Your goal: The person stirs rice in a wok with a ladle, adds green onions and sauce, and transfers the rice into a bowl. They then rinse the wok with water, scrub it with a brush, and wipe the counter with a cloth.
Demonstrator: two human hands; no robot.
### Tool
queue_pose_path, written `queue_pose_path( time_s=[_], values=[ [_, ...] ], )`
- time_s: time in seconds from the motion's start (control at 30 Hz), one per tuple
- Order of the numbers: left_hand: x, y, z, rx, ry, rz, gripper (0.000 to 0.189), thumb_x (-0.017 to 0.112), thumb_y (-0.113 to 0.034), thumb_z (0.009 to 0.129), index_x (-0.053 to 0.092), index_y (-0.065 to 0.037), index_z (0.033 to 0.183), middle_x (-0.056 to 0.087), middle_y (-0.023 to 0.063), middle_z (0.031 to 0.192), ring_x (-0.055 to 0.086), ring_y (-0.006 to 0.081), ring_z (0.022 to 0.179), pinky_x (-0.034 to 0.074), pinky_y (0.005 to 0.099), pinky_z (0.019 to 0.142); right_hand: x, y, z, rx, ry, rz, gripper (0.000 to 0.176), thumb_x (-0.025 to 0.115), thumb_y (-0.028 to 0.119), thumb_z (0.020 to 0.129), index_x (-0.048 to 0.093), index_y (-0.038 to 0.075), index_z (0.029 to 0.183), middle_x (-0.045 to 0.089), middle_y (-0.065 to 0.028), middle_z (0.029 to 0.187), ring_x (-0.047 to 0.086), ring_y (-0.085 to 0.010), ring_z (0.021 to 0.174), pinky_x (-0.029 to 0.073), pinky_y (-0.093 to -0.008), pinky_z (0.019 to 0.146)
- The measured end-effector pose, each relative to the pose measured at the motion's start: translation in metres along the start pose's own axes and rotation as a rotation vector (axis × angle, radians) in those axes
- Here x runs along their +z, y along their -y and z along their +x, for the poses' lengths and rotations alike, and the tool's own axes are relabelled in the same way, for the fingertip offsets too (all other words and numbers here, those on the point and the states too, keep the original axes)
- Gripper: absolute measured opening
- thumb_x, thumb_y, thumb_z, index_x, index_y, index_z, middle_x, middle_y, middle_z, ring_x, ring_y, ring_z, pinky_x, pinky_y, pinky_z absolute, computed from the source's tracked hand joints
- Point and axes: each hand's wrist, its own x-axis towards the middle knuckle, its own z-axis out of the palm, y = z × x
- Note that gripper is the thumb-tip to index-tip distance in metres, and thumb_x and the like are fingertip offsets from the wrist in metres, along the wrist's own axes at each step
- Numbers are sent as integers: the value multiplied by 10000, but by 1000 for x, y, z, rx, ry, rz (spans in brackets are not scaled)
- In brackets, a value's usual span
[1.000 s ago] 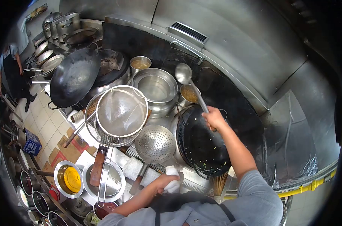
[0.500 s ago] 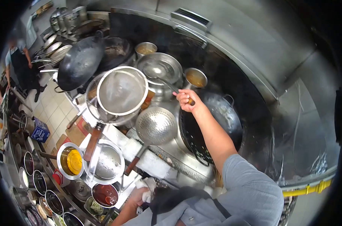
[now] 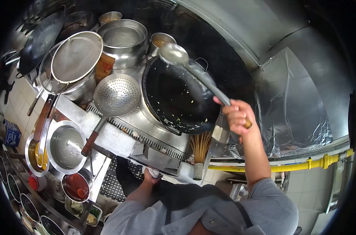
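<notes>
Right hand: we see the right hand (image 3: 237,116) raised to the right of the stove, fingers wrapped tight around the wooden end of the ladle's handle.
Ladle: the ladle (image 3: 203,78) slants up and to the left from that grip; its bowl hangs above the far rim of the wok, close to a small pot.
Wok: the black wok (image 3: 178,98) sits tilted in the burner ring, dark inside, with a few pale scraps stuck near its lower edge. We cannot tell whether the ladle touches it.
Left hand: the left hand (image 3: 151,176) is low, at the front edge of the counter (image 3: 111,138), closed on a white cloth (image 3: 154,172); the two hands are well apart.
Brush: a bamboo brush (image 3: 200,145) stands upright just below the wok, between the two hands.
Skimmer: a perforated skimmer (image 3: 116,94) rests to the left of the wok, its handle pointing down to the left.
Strainer: we find a mesh strainer (image 3: 76,56) lying further left, over a round vessel.
Pots: a large steel pot (image 3: 122,39) stands behind the skimmer; the small pot (image 3: 161,40) beside it holds a brownish liquid.
Bowls: a steel bowl (image 3: 66,147) and a bowl of red sauce (image 3: 76,187) sit at the lower left.
</notes>
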Motion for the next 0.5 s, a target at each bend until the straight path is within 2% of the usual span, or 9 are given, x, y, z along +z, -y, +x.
queue_pose_path(
  time_s=[0.03, 0.1, 0.23, 0.27, 0.3, 0.33, 0.37, 0.43, 0.5],
  values=[
    [-3, -4, -6, -31, 19, 93, 442, 398, -489, 859, 566, -183, 1130, 619, 31, 1058, 571, 307, 1003, 415, 542, 920, -14, 1, -9, 11, 12, -4, 441, 415, 148, 942, 344, -11, 1346, 436, -6, 690, 418, -42, 420, 345, -210, 330],
    [-8, -10, -14, 15, -12, 104, 429, 401, -472, 863, 584, -154, 1086, 626, 60, 1025, 585, 319, 967, 453, 528, 884, -41, -3, -17, -80, -209, -430, 323, 478, 126, 913, 463, 39, 1223, 425, 12, 651, 410, -32, 413, 319, -203, 305],
    [-20, -17, -7, -116, 287, 106, 326, 421, -370, 903, 607, -106, 951, 634, 73, 862, 620, 249, 797, 528, 417, 725, -64, -35, -20, -271, -707, -1088, 140, 546, 29, 848, 517, 46, 984, 423, 15, 567, 385, -62, 366, 278, -238, 295],
    [-16, -15, -8, -118, 268, 86, 315, 404, -335, 910, 608, -98, 939, 637, 67, 844, 618, 235, 765, 521, 394, 727, -62, -40, -19, -301, -743, -1231, 132, 547, 12, 836, 523, 44, 961, 431, 10, 559, 385, -76, 356, 277, -254, 297],
    [4, -5, -13, -41, -43, 200, 329, 399, -318, 909, 610, -71, 957, 639, 93, 857, 618, 261, 781, 512, 404, 774, -57, -40, -12, -344, -783, -1373, 126, 547, -5, 823, 528, 43, 938, 438, 4, 552, 385, -91, 345, 276, -270, 299],
    [-55, -6, 54, -63, 299, 233, 339, 421, -307, 889, 622, -53, 988, 643, 119, 907, 623, 298, 832, 496, 436, 825, -38, -39, -6, -357, -840, -1402, 184, 552, -9, 804, 557, 32, 984, 460, -10, 559, 409, -89, 358, 302, -274, 316],
    [-44, -7, 39, -18, 198, 333, 326, 440, -297, 883, 615, -52, 1009, 639, 123, 931, 617, 297, 861, 491, 429, 834, -17, -35, 3, -397, -834, -1420, 184, 552, -9, 804, 557, 32, 984, 460, -10, 559, 409, -89, 358, 302, -274, 316],
    [-23, -7, 17, 36, 185, 535, 312, 478, -275, 872, 601, -50, 1051, 632, 130, 979, 606, 295, 918, 482, 416, 852, 28, -21, 26, -589, -845, -1745, 305, 570, 0, 775, 561, 5, 1080, 524, -35, 641, 516, -128, 484, 422, -294, 439],
    [-7, -17, -13, 98, 209, 712, 317, 515, -253, 861, 586, -49, 1093, 624, 138, 1027, 595, 292, 975, 472, 403, 870, 64, 17, 68, -884, -696, -2175, 450, 592, 52, 729, 537, 3, 1172, 632, -165, 897, 612, -265, 883, 466, -360, 809]
  ],
)
